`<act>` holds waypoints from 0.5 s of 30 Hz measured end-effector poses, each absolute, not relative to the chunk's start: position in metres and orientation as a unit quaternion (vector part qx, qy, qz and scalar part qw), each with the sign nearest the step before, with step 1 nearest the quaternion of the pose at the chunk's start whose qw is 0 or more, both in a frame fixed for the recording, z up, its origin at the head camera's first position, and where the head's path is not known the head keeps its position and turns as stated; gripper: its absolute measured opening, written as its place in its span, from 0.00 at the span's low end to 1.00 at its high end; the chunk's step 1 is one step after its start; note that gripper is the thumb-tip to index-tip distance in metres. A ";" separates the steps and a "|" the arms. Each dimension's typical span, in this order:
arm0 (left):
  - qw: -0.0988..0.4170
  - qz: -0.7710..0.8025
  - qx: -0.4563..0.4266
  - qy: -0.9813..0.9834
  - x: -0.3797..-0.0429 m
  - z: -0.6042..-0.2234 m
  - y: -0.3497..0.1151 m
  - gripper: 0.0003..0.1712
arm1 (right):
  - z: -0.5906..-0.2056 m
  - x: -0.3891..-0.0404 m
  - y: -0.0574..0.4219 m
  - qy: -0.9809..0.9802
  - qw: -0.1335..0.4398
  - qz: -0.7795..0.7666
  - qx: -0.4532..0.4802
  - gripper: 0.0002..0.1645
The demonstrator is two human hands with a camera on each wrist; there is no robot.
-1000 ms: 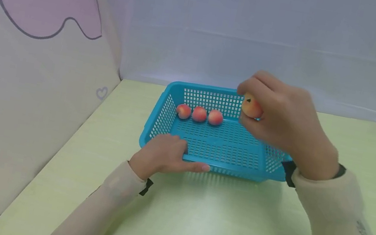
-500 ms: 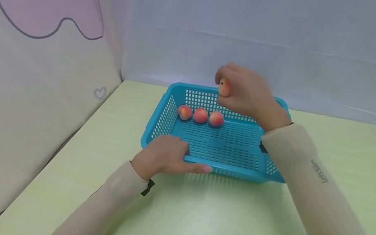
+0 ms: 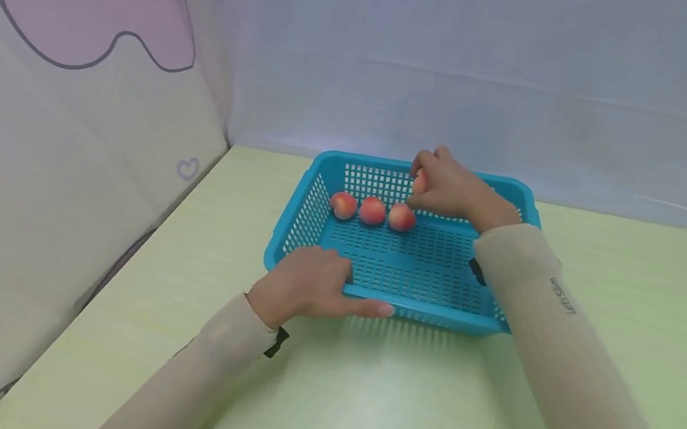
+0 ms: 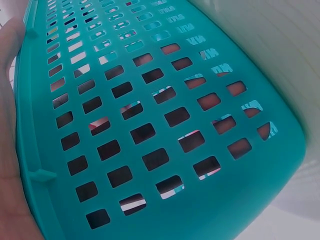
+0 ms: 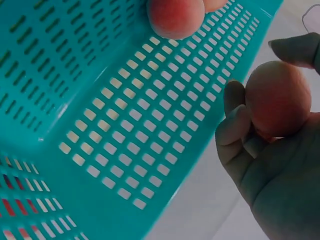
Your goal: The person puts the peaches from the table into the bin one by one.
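1. Worktop, pale green, spreads across the lower half of the head view; its flat face looks like a firm base.

2. Blue basket sits upright on it at the frame's centre, long sides running left to right. Its walls have some depth, so a fruit is best carried clear of the rim.

3. Left hand, just left of centre, grips the near rim, thumb stretched along the outside. Light, steady pressure should serve best; leaning hard could tip things.

4. Right hand, right of upper centre, pinches the held peach between thumb and curled fingers. A soft pinch would likely spare the skin.

5. Three peaches lie in a row on the basket's floor, left of centre by the far wall: left peach, middle peach, right peach. Fingertips had best avoid nudging them.

6. Held peach appears just above the right peach in the head view; its height cannot be told. Any release would be safest low and gentle, to limit rolling.
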State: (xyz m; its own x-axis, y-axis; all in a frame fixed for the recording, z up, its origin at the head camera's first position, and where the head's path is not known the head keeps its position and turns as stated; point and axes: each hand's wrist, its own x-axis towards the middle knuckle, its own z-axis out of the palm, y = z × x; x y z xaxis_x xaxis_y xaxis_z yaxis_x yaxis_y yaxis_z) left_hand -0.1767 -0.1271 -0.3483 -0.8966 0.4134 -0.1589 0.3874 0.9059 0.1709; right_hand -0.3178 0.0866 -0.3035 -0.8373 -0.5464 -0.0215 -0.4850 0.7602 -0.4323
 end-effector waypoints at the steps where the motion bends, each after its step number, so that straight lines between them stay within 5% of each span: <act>1: 0.096 0.067 0.205 0.972 -0.177 -0.348 -0.127 0.47 | -0.304 -0.319 0.087 0.934 0.078 -0.211 -0.277 0.28; 15: 0.092 0.067 0.209 0.971 -0.175 -0.344 -0.127 0.46 | -0.313 -0.322 0.094 0.942 0.119 -0.187 -0.252 0.25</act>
State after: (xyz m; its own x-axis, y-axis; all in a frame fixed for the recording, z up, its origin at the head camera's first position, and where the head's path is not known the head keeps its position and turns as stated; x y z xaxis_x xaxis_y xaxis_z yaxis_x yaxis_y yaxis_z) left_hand -0.1753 -0.1267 -0.3443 -0.8962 0.4175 -0.1498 0.3928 0.9039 0.1691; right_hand -0.3224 0.0943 -0.3128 -0.8444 -0.5196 -0.1306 -0.4301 0.8028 -0.4129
